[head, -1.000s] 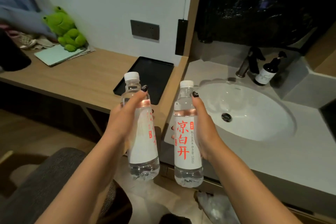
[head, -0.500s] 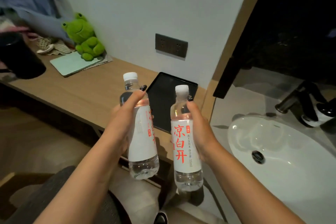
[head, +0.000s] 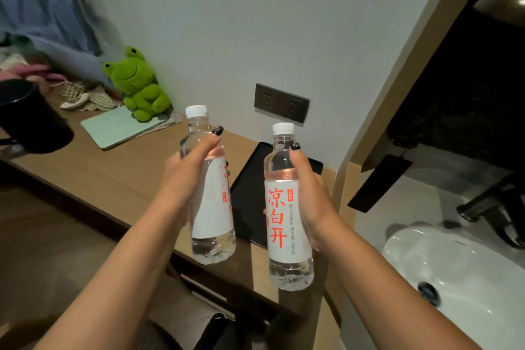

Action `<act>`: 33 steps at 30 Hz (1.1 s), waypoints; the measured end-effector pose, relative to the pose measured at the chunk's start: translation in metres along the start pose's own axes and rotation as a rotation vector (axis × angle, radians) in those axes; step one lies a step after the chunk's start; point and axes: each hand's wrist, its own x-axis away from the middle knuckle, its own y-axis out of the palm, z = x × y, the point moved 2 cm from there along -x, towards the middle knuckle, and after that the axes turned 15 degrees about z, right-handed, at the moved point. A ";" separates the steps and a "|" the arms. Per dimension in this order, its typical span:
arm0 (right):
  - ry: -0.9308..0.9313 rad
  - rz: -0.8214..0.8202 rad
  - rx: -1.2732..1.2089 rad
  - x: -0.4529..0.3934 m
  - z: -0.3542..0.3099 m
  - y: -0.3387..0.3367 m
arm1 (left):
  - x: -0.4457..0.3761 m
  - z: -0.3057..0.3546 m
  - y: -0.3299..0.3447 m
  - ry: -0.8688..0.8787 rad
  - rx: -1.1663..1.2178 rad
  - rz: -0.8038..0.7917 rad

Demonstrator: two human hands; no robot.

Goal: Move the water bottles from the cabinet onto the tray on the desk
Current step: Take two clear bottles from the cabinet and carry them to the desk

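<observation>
Holding one water bottle in each hand, you keep both upright in the air above the near edge of the desk [head: 93, 179]. Your left hand [head: 189, 176] wraps the left bottle [head: 211, 207]; your right hand [head: 309, 196] clasps the right bottle [head: 287, 224]. The black tray [head: 250, 207] lies on the desk between and behind them, bare where it shows.

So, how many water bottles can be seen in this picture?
2. One water bottle is in the left hand, the other in the right hand, both above the desk edge. None is on the tray.
</observation>
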 end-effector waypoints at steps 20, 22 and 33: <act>-0.048 0.390 0.091 -0.220 -0.022 0.164 | -0.304 -0.006 0.056 0.241 -0.364 -0.252; -0.065 0.377 0.139 -0.237 -0.022 0.178 | -0.327 -0.015 0.058 0.247 -0.361 -0.287; -0.048 0.371 0.239 -0.301 0.001 0.230 | -0.394 -0.048 0.078 0.209 -0.295 -0.357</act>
